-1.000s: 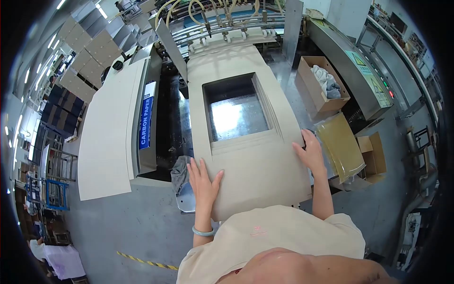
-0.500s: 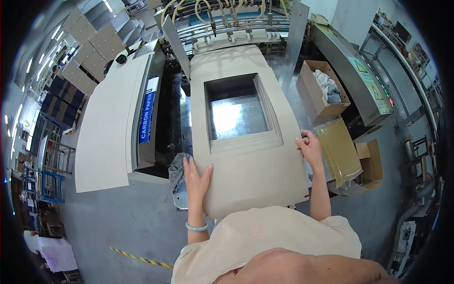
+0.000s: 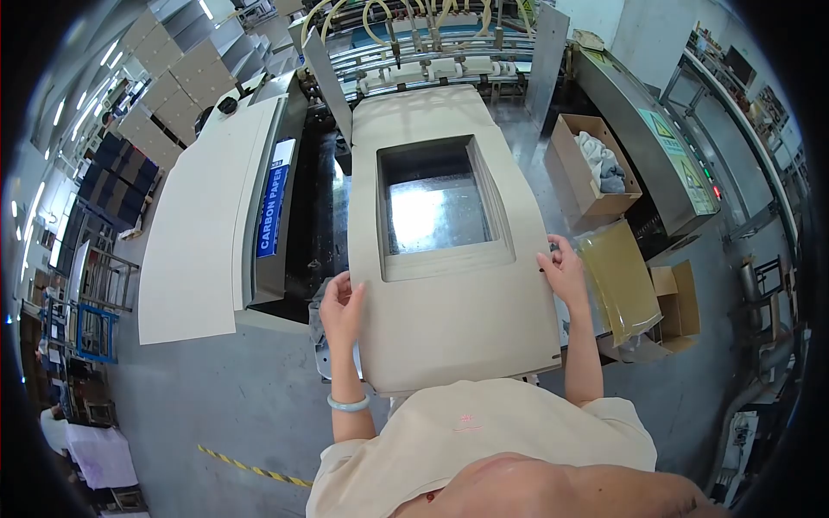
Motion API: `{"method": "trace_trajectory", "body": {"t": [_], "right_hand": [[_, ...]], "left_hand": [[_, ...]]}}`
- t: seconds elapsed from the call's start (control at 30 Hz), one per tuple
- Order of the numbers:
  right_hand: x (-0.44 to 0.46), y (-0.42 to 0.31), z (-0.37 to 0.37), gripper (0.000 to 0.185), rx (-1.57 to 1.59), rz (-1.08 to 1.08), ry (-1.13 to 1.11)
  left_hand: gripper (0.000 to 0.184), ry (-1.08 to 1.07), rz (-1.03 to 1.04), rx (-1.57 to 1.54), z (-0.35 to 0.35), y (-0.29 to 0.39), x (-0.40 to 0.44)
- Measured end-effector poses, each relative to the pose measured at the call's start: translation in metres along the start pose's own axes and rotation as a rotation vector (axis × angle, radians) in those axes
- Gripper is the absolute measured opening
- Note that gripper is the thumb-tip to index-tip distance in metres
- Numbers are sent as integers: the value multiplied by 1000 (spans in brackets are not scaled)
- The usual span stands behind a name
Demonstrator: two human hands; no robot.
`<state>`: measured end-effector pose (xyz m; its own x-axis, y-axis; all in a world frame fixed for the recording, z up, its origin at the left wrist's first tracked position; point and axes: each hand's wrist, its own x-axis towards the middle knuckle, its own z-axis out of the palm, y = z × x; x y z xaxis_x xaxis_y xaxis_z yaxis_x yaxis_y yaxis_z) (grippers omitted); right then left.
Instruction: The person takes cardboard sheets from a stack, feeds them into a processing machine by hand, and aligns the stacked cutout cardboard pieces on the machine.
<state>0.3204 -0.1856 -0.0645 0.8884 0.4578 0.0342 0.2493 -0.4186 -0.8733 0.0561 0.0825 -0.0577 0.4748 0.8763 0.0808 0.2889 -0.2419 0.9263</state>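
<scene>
A stack of beige cardboard sheets (image 3: pixel 458 328) with a rectangular cut-out lies in front of me on the machine's feed bed. Through the cut-out shows a shiny dark metal surface (image 3: pixel 436 203). My left hand (image 3: pixel 342 309) is at the stack's left edge, its fingers curled slightly and apart from the thumb. At the right edge, my right hand (image 3: pixel 563 269) touches the stack's side with thumb and fingers apart. Behind my left hand a grey cloth (image 3: pixel 316 312) is partly hidden.
Large pale sheets (image 3: pixel 203 224) lie on the left beside a blue carbon paper box (image 3: pixel 273 207). Rollers and hoses (image 3: pixel 432 69) cross the machine's far end. On the right are a carton with cloths (image 3: pixel 587 203), a yellowish wrapped pack (image 3: pixel 617 281) and an open carton (image 3: pixel 678 302).
My left hand has moved off the top of the stack to its left edge. My right hand stays at the right edge, its fingers shifted slightly. The sheets' edges look more even.
</scene>
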Motion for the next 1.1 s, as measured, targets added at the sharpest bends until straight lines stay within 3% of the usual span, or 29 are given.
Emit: {"method": "trace_trajectory", "body": {"t": [0.2,0.5,1.1], "right_hand": [[9,3,3,36,-58,-5,-8],[32,7,6,40,-6,23,-48],[84,-15,13,40,-9,23,-49]], "left_hand": [[31,-38,-246,-266,0,-4,24],[26,-95,-214,-252,4,-32,51],[28,-46,-244,-319,20,-11,99]]}}
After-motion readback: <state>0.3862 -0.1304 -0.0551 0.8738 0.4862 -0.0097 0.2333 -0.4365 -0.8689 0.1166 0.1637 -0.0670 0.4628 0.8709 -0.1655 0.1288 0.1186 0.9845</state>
